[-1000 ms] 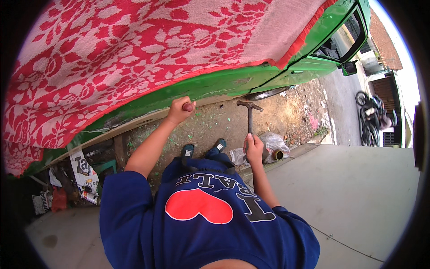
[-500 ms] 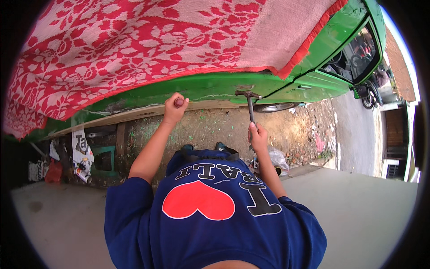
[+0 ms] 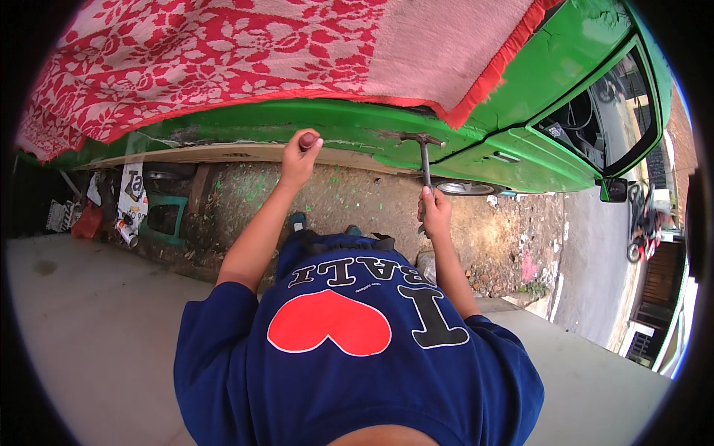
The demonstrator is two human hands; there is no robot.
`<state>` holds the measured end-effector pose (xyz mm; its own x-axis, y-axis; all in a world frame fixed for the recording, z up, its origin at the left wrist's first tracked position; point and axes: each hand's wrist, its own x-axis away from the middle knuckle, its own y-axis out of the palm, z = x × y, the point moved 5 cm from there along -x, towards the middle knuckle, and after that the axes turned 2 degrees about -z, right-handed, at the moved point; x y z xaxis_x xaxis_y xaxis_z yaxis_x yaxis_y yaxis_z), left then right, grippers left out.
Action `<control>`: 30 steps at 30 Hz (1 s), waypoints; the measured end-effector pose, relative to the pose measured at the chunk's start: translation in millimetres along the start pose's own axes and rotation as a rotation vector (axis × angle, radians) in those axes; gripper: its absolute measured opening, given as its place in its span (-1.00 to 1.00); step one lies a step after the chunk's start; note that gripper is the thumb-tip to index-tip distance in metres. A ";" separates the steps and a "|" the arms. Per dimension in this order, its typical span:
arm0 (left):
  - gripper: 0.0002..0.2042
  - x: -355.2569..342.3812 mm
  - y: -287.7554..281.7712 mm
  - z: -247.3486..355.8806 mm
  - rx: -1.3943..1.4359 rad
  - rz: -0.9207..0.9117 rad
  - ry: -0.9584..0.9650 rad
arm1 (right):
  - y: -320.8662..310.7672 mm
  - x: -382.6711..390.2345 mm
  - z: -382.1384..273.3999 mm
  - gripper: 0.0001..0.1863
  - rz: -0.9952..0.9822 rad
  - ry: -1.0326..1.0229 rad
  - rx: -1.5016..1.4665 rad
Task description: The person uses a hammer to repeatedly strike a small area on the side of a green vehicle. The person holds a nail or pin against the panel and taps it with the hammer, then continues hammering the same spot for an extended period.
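Observation:
In my right hand [image 3: 435, 212], closed around the lower handle, is a hammer [image 3: 425, 162] with a dark metal head. The hammer's head is up beside the green vehicle's side panel [image 3: 357, 128]; whether it touches is unclear. My left hand [image 3: 297, 166] is wrapped round a tool with a reddish-brown rounded handle [image 3: 308, 140], its butt end facing up. The rest of that tool is hidden by the fist and against the panel's lower edge. Scraped, cracked paint runs along the panel between both hands. A red-and-pink floral blanket [image 3: 223, 59] covers the top of the vehicle.
The cab door [image 3: 513, 158], side mirror [image 3: 613, 189] and a wheel [image 3: 467, 188] are to the right. Dirt ground with green paint flakes [image 3: 253, 186] lies below. At left are a green plastic frame [image 3: 165, 219] and a spray can [image 3: 127, 232]. A motorbike [image 3: 638, 223] stands beyond the road.
The view has turned slightly, bringing more of the mirror and motorbike in. Both hands keep their holds; in the picture, both sit a little higher and to the right.

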<state>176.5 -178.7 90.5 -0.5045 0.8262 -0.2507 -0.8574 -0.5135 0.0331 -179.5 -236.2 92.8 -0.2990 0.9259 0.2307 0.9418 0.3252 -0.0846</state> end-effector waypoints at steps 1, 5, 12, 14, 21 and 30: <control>-0.80 -0.6 5.8 2.4 0.028 -0.008 0.003 | -3.5 -1.7 -1.1 -0.63 -0.012 0.011 0.000; -0.74 -5.1 13.8 46.4 -0.504 -0.082 0.407 | -9.5 -1.7 -3.4 -0.63 0.019 0.043 -0.014; -0.74 -17.6 39.5 -2.8 -0.060 -0.215 -0.022 | -16.7 4.2 -1.8 -0.63 0.095 0.020 -0.057; -0.74 -20.6 46.5 -16.7 -0.032 -0.299 -0.120 | -14.5 11.0 -3.7 -0.63 0.134 0.038 -0.040; -0.84 -24.3 76.9 -32.1 -0.001 -0.403 -0.198 | -10.0 30.7 4.4 -0.63 0.237 0.085 0.045; -0.88 -27.0 98.9 -48.4 0.034 -0.508 -0.159 | -7.0 45.4 -8.5 -0.61 0.286 0.081 0.075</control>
<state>110.3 -263.0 53.7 -0.0315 0.9951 -0.0939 -0.9992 -0.0337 -0.0222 -198.4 -198.0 112.2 -0.0072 0.9646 0.2637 0.9713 0.0695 -0.2276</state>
